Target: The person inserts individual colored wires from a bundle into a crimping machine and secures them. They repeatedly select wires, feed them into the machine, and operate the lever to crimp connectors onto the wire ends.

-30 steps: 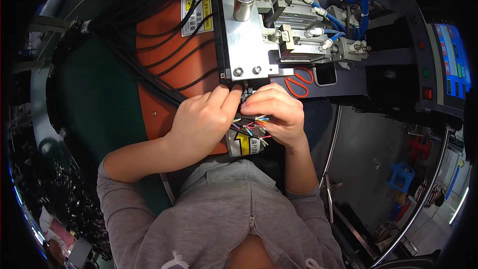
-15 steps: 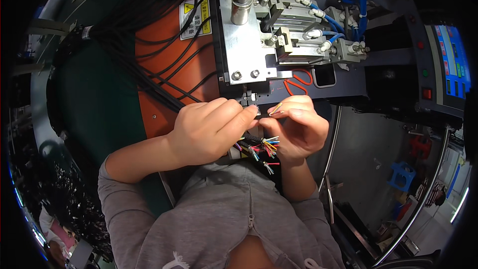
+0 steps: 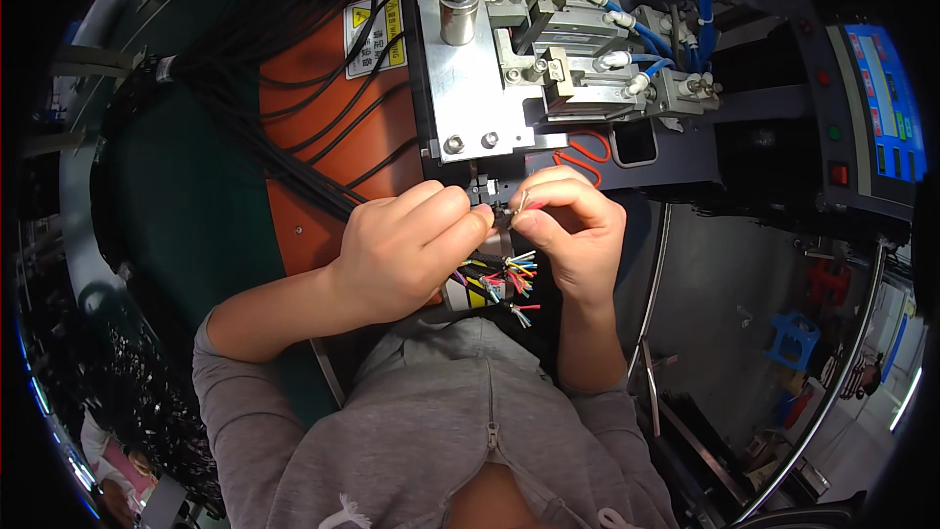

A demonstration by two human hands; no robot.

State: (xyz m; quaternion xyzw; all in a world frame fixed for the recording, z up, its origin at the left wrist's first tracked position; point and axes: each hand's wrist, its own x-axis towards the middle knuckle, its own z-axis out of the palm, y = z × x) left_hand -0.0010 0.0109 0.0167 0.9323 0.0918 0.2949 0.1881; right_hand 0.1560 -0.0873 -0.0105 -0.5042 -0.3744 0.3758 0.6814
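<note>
My left hand (image 3: 403, 247) is closed in a pinch beside a small black fixture (image 3: 482, 190) at the machine's front. What its fingertips grip is mostly hidden, seemingly the end of a cable. Facing it, my right hand (image 3: 586, 240) pinches thin, light-coloured wires (image 3: 520, 204) between thumb and forefinger, their tips pointing up. The fingertips of both hands are a short way apart. Below and between the hands hang several black cable ends with stripped, multicoloured wires (image 3: 521, 271) fanned to the right.
A metal press machine (image 3: 480, 88) with blue air hoses stands ahead. Red-handled scissors (image 3: 586, 155) lie beside it. Black cables (image 3: 284, 162) run over the orange surface (image 3: 323, 191) at left. A lit screen (image 3: 889, 103) and red button (image 3: 838, 173) are at right.
My right hand has moved left toward my left hand, and its fingers have closed more tightly around the thin wires. My left hand has shifted slightly left; the view has also shifted a little.
</note>
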